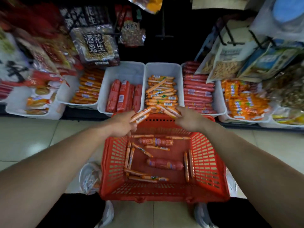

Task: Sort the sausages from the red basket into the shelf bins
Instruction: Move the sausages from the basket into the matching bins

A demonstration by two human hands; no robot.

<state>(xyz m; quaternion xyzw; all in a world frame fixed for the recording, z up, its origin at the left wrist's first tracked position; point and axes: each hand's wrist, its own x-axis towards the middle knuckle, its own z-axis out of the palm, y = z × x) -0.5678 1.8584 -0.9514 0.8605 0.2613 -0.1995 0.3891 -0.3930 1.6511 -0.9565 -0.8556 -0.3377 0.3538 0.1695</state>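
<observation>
Both hands are up over the far rim of the red basket (209, 162), in the middle of the frame. The left hand (122, 123) has its fingers curled round a small bunch of thin orange sausages (140, 116). The right hand (189, 120) grips a second bunch (166, 110) that fans out toward the left. Both bunches lie just below the white bin (162, 68) at the centre of the picture, which already holds the same thin orange sticks. I'd say they are gathered by kind and headed there, several at a time to save trips.

The bin to its left (125, 69) holds fat red sausages packed side by side. That looks the right home for the two fat red ones (164, 164) lying on the basket bottom, lower middle. About a dozen loose thin sticks (142, 149) lie scattered around them, so the sorting looks partway done. The basket sits on the tiled floor (32, 137) close up to the shelf, between the person's shoes (90, 176), which keeps every reach short.
</observation>
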